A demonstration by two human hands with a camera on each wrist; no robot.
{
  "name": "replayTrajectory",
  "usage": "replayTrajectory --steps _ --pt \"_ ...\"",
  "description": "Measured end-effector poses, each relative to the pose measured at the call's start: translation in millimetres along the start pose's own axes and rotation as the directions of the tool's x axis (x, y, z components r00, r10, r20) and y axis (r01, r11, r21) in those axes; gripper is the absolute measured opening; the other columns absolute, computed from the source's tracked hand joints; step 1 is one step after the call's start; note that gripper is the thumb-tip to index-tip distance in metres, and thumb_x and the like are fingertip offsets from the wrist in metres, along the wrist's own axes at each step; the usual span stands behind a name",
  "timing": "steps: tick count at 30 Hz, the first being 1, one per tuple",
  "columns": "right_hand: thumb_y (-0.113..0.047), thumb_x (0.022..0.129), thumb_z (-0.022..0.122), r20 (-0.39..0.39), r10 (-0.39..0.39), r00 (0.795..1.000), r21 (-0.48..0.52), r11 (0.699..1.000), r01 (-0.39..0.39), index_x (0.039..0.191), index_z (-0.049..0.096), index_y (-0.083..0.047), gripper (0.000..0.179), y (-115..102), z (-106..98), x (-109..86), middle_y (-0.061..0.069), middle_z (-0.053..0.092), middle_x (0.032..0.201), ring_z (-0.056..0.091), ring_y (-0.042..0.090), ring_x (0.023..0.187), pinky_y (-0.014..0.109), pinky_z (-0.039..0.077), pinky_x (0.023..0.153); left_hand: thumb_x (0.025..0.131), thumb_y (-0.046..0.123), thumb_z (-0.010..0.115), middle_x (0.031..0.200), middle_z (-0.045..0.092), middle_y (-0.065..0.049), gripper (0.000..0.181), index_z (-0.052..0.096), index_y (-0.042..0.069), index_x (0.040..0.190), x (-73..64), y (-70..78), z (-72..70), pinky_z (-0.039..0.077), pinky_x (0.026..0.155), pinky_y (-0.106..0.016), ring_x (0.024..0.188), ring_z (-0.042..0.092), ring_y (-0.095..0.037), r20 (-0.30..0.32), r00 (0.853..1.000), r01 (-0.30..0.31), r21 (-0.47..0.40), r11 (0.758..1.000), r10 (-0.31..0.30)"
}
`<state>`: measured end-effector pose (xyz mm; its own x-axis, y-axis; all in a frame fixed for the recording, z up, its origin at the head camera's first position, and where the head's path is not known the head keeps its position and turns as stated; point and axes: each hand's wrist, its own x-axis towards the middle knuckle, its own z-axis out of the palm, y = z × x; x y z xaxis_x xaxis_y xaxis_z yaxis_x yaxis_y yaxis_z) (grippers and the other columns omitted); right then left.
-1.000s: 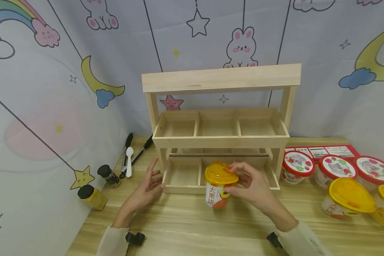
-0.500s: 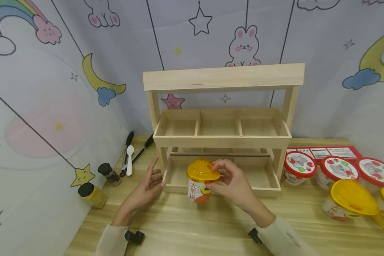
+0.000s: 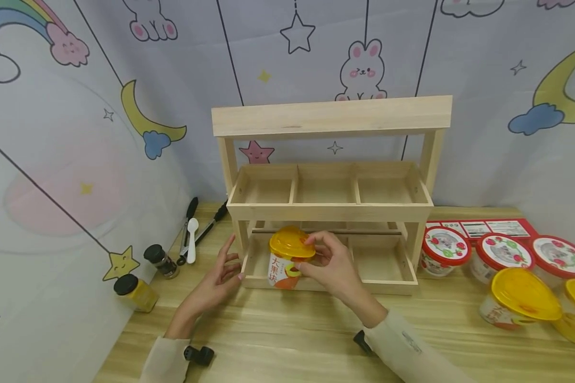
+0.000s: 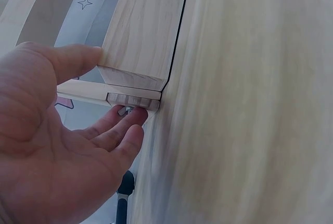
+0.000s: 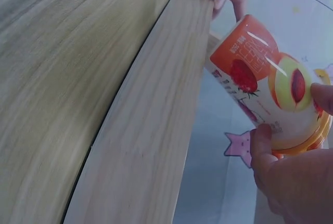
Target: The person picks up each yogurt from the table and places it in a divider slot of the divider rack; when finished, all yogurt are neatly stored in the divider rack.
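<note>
The right fingers partly cover the yellow-lidded cup.

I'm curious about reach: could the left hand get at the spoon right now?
Probably yes: the left hand touches only the rack, and nothing shows between that hand and the near end of the spoon.

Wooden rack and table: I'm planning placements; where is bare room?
Free: upper tray, all three compartments; lower tray, right compartment; table between rack and sleeves. Crowded: rack's right, tubs and yellow-lidded cups; rack's left, jars and utensils. The held cup and right hand partly hide the lower tray's other space.
</note>
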<state>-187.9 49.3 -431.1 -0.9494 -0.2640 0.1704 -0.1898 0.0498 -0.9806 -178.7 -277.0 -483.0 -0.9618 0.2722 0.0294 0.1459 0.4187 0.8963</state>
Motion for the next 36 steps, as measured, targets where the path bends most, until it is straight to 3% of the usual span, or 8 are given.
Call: replayTrajectory --steps 8,16,29,36 --pt "0.002 0.084 0.088 -0.017 -0.021 1.000 0.024 0.999 0.022 0.118 0.063 -0.005 0.042 4.2 7.7 8.5 0.016 0.060 0.142 0.072 0.036 0.123 0.028 0.067 0.094 0.108 0.010 0.062 0.166 0.026 -0.038 0.098 -0.005 0.042 0.173 0.8 0.7 -0.6 0.033 0.129 -0.068 0.151 0.041 -0.060 0.009 1.000 0.019 -0.001 1.000 -0.019" --pt "0.001 0.085 0.087 -0.018 0.022 1.000 0.016 1.000 -0.022 0.121 0.065 -0.010 0.044 4.8 14.2 18.7 0.013 0.064 0.144 0.075 0.032 0.119 0.028 0.066 0.095 0.108 0.008 0.062 0.166 0.027 -0.038 0.099 -0.005 0.040 0.173 1.8 0.7 -2.1 0.034 0.129 -0.068 0.151 0.041 -0.060 0.015 1.000 0.010 -0.002 1.000 -0.010" --pt "0.003 0.085 0.086 -0.042 -0.063 0.997 -0.067 0.996 0.061 0.119 0.067 -0.006 0.040 14.2 27.9 31.7 0.016 0.066 0.138 0.072 0.034 0.124 0.042 0.066 0.102 0.108 0.010 0.063 0.166 0.025 -0.039 0.099 -0.006 0.041 0.173 3.7 -1.3 -1.6 0.034 0.129 -0.067 0.151 0.041 -0.061 0.020 1.000 -0.006 -0.012 1.000 0.007" --pt "0.001 0.083 0.088 -0.023 -0.072 0.997 -0.160 0.985 0.067 0.114 0.069 -0.008 0.037 19.5 32.6 29.2 0.017 0.067 0.128 0.075 0.034 0.113 0.049 0.068 0.095 0.108 0.010 0.063 0.166 0.025 -0.039 0.099 -0.007 0.040 0.173 2.7 -1.1 -2.1 0.033 0.129 -0.068 0.151 0.040 -0.061 0.026 1.000 -0.003 -0.009 1.000 0.004"
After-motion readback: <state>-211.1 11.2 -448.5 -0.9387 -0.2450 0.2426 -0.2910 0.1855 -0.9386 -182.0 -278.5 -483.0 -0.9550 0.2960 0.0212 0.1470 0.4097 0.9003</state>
